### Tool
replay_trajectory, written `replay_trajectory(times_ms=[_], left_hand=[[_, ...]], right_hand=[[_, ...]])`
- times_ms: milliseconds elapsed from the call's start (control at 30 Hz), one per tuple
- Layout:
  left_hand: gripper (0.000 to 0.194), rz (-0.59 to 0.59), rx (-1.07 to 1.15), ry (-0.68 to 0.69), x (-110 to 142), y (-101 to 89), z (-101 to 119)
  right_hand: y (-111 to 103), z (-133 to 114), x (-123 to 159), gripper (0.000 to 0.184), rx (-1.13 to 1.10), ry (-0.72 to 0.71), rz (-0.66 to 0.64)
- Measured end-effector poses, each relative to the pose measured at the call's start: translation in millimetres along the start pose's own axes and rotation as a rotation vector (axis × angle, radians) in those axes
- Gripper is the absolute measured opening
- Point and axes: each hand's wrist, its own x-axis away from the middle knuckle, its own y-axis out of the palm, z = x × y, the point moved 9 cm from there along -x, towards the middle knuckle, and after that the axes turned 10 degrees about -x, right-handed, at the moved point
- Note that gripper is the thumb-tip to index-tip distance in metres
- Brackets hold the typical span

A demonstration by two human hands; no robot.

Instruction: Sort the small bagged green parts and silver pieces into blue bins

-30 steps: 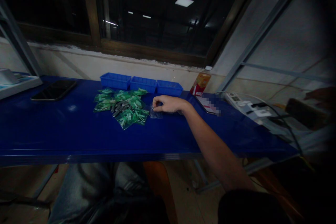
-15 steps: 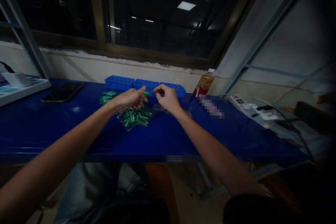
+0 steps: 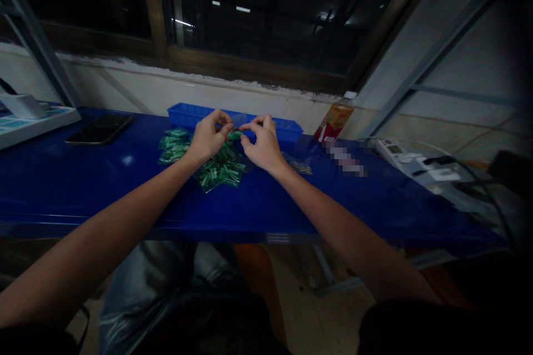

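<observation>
My left hand and my right hand are raised over the table, fingertips close together. Both pinch a small clear plastic bag, whose pale film stands up between them. Whether anything is inside it, I cannot tell. Below and left of my hands lies a pile of small green-tinted packets, each with pale strips inside. My hands and wrists hide part of the pile. Just right of my right wrist, a few clear bags lie flat on the table.
Blue bins stand in a row along the wall behind my hands. A drink bottle and a blurred-out flat item are to the right. Power strips with cables lie further right. A black phone rests at left on the blue table.
My right hand has lifted a clear bag from beside the pile. My left hand has come in from the left, first with fingers apart, and now pinches the bag too.
</observation>
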Motion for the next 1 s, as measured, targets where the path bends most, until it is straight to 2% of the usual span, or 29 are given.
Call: replay_trajectory(times_ms=[133,233,333,400,467,500,600,667,867,933,1000], left_hand=[[0.007,-0.021,-0.291,0.240,2.1,-0.6,24.6],[0.012,-0.071,-0.383,0.311,5.6,6.4,32.1],[0.014,-0.132,-0.382,0.331,7.5,13.6,31.8],[0.014,-0.169,-0.363,0.312,6.8,16.5,27.9],[0.017,-0.194,-0.308,0.219,3.6,16.5,18.8],[0.023,-0.209,-0.251,0.130,1.7,16.0,11.0],[0.045,-0.238,-0.005,-0.199,1.1,15.9,-15.9],[0.044,-0.243,0.122,-0.334,3.7,17.5,-26.2],[0.009,-0.233,0.491,-0.431,5.8,23.6,-30.0],[0.004,-0.211,0.573,-0.455,5.7,23.0,-30.6],[0.007,-0.226,0.636,-0.496,7.1,25.4,-31.0]], right_hand=[[17.9,28.8,-0.1,0.043,-0.306,0.294,-0.185],[25.3,42.2,3.3,0.052,-0.555,0.445,-0.211],[18.6,43.6,2.0,0.041,-0.510,0.409,-0.129],[9.6,32.0,-1.4,0.031,-0.351,0.250,-0.078],[3.8,14.6,-2.2,0.024,-0.184,0.061,-0.064],[3.1,7.5,-1.5,0.023,-0.120,-0.009,-0.072],[5.6,-2.4,1.5,0.026,-0.029,-0.104,-0.123],[7.3,-6.9,3.1,0.027,-0.014,-0.149,-0.143],[3.6,-16.2,3.5,0.028,0.006,-0.225,-0.100],[2.0,-18.9,3.3,0.030,-0.033,-0.244,-0.095],[3.1,-20.9,3.6,0.032,-0.065,-0.257,-0.116]])
